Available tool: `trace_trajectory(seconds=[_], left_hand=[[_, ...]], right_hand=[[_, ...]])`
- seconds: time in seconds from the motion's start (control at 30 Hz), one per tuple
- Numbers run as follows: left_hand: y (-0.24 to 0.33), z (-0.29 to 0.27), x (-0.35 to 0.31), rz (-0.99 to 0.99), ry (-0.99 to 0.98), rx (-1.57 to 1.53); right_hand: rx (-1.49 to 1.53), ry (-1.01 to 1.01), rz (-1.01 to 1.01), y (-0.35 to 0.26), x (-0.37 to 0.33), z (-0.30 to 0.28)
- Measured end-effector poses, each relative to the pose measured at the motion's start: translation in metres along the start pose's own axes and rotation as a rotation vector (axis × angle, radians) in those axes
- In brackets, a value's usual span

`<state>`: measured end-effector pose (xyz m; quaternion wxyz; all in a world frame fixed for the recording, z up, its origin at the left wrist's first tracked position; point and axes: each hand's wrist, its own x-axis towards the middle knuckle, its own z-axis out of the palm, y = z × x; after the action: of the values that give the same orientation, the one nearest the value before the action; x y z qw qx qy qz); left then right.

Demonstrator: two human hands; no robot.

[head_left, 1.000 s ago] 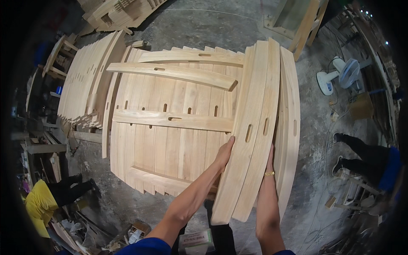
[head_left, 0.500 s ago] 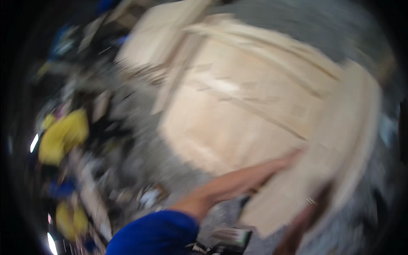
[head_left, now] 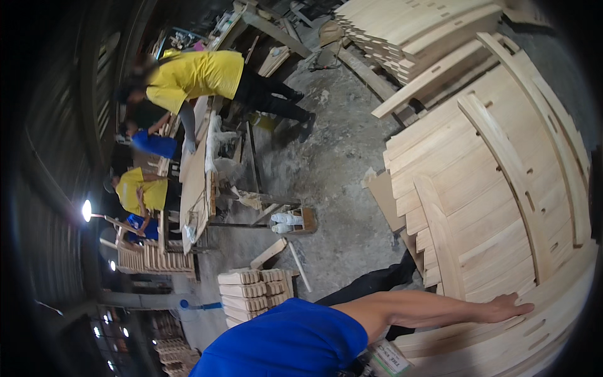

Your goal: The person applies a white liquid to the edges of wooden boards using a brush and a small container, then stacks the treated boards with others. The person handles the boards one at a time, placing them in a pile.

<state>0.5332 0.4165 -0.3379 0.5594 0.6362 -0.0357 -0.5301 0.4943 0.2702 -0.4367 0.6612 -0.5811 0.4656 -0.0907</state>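
My left arm, in a blue sleeve, reaches to the right across the lower part of the view. At its end my left hand (head_left: 507, 308) is closed at the upper edge of a pale slotted wooden board (head_left: 490, 344) at the lower right. Part of its fingers is hidden. Just beyond the hand lies a wide stack of pale wooden pieces (head_left: 433, 147) with a stepped edge. Curved slotted rails (head_left: 502, 151) and a shorter curved slat (head_left: 436, 223) rest on top of it. My right hand is out of view.
Another stack of pale boards (head_left: 427, 19) stands at the upper right. People in yellow (head_left: 201, 75) and blue shirts work at a long bench (head_left: 198, 182) on the left. A small box with white bottles (head_left: 304, 221) and bundled wooden pieces (head_left: 245, 295) stand on the concrete floor.
The view has swung left and steadied from a blur, bringing in the workers and bench. The stack now sits further right. My right arm, earlier at the lower right, has left the picture.
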Motion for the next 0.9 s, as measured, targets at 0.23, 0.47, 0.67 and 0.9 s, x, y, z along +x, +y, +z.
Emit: trace_trajectory(seconds=[0.23, 0.47, 0.67, 0.9], left_hand=[[0.026, -0.037, -0.118, 0.119, 0.224, -0.23], [0.018, -0.121, -0.272, 0.464, 0.623, -0.696], [0.007, -0.255, -0.423, 0.694, 1.01, -1.06], [-0.053, -0.474, -0.593, 0.829, 1.629, -1.407]], right_hand=[[-0.212, -0.029, -0.217, -0.043, -0.115, 0.051], [-0.355, -0.499, -0.252, -0.075, -0.278, 0.208], [-0.615, -1.034, -0.203, -0.088, -0.422, 0.421], [-0.842, -1.631, -0.38, -0.116, -0.593, 0.715]])
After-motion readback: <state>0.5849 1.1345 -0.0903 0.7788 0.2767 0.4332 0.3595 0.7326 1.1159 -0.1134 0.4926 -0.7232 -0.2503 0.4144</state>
